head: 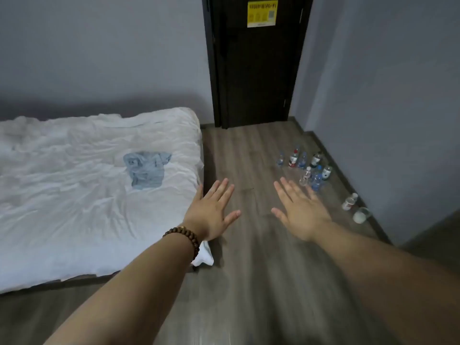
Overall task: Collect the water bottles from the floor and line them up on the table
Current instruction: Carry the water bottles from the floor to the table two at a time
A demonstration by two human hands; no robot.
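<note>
Wide bed [74, 195] on the left, under a rumpled white cover. Takes up most of that side and leaves only a strip of wood floor [249, 282] to walk along. Dark door [256, 70] at the far end, closed, with a yellow notice [262, 13] near its top. Crumpled blue cloth [145, 169] on the cover, no part of the job. No table anywhere in view, so probably somewhere behind or off to the side.

Water bottles [306, 168] in a loose cluster on the floor by the right wall, close together and mostly upright as far as the blur allows. Likely parked there to keep the walkway free. None collected yet, by the look of it.

Left hand [211, 212] and right hand [301, 212] both stretched forward, palms down, fingers straight and spread, grasping nothing. Hover above the boards, short of the cluster, seemingly at the start of a reach.

Nearer along the skirting, apart from the rest, one small bottle [349, 201], and just beside it a clear cup [361, 215], apparently tipped over.

Bead bracelet [186, 239] round the left wrist.
</note>
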